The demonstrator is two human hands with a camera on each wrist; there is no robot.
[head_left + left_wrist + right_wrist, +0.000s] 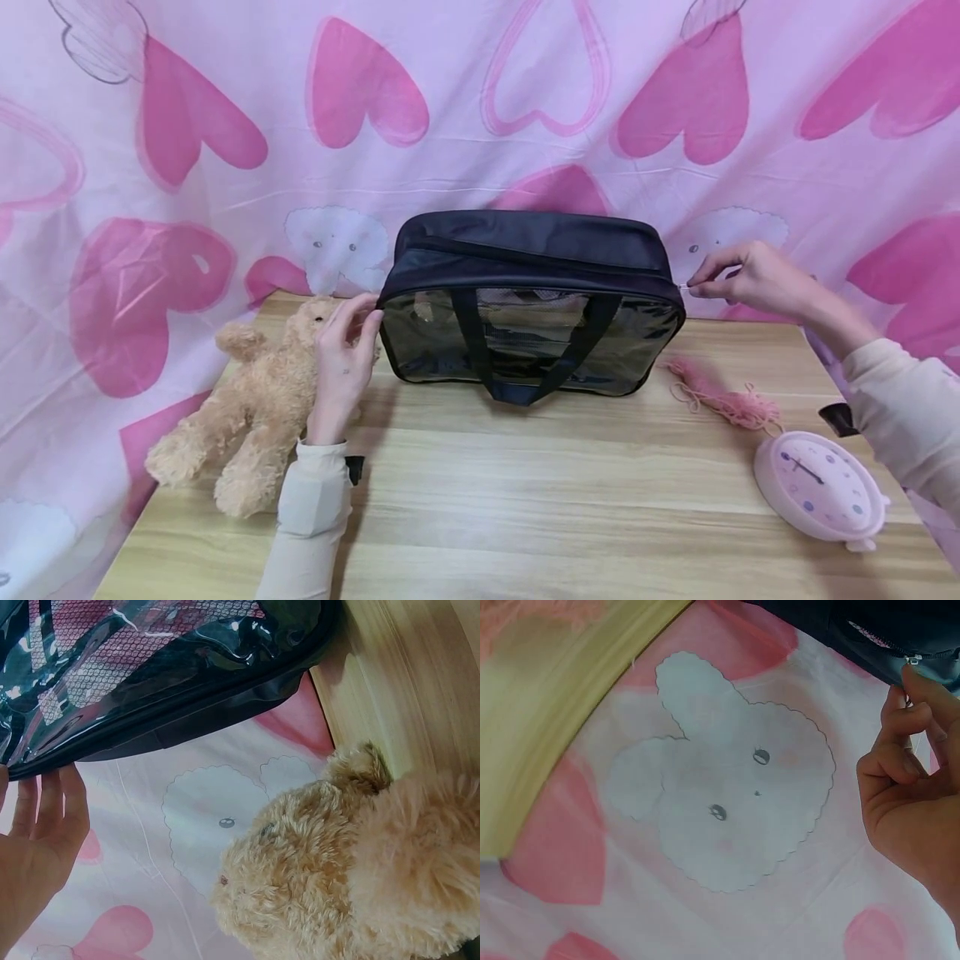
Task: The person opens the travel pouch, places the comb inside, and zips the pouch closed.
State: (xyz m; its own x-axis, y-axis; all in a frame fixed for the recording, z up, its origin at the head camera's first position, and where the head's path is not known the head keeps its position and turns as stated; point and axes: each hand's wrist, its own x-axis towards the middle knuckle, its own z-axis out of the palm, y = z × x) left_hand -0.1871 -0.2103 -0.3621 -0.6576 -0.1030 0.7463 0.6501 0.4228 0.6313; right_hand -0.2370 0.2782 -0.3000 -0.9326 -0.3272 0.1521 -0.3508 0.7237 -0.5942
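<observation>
A black bag (525, 250) with clear panels and a strap handle stands upright at the back of the table. My left hand (347, 350) grips its upper left edge, thumb in front and fingers behind, as the left wrist view shows. At the bag's right end my right hand (750, 279) pinches the zipper pull (913, 660) between thumb and forefinger. Part of the zipper beside the pull gapes, with mesh showing through. A tan teddy bear (258, 392) lies beside my left hand, its head partly hidden behind that hand.
Pink yarn (723, 396) lies on the wooden table (510, 500) to the right of the bag. Nearer the front right is a pink alarm clock (821, 483). A curtain with pink hearts (367, 83) hangs right behind the table.
</observation>
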